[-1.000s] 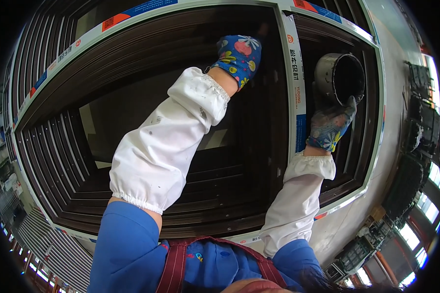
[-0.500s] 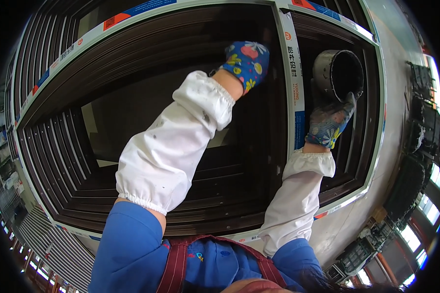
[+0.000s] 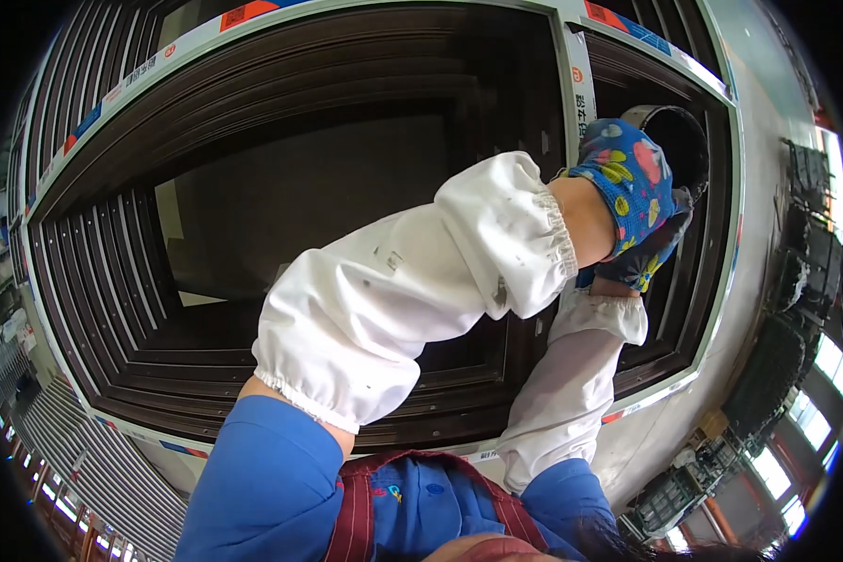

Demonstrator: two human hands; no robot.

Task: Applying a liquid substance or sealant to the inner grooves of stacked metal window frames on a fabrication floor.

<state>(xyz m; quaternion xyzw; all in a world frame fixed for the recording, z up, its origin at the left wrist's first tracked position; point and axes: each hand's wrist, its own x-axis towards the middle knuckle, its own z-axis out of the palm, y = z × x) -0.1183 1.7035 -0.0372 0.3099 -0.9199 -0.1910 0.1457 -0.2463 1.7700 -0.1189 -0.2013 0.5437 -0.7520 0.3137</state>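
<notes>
Dark cylindrical can (image 3: 676, 140), upper right of the frame, seen open-end on with a pale rim; it sits in the narrow right bay of the window frame (image 3: 571, 103). Lower left part of the can is covered by the gloves.

Left hand (image 3: 628, 183): blue glove with red and yellow fruit print, crossed over to the upper right, lying over the can's left side. Back of the hand faces the camera; fingers hidden behind it, so cannot tell how far they are curled or whether they grip the can.

Right hand (image 3: 648, 255): darker printed glove, directly below and partly under the left hand, touching the can's lower edge. Fingers mostly covered; grip cannot be judged.

Both forearms in white oversleeves (image 3: 412, 290), gathered at cuff and elbow, over blue sleeves.

Surroundings: dark brown stepped frame profiles fill the centre and left, edged with pale protective tape bearing red and blue patches. Workshop racks (image 3: 796, 281) along the right rim.
</notes>
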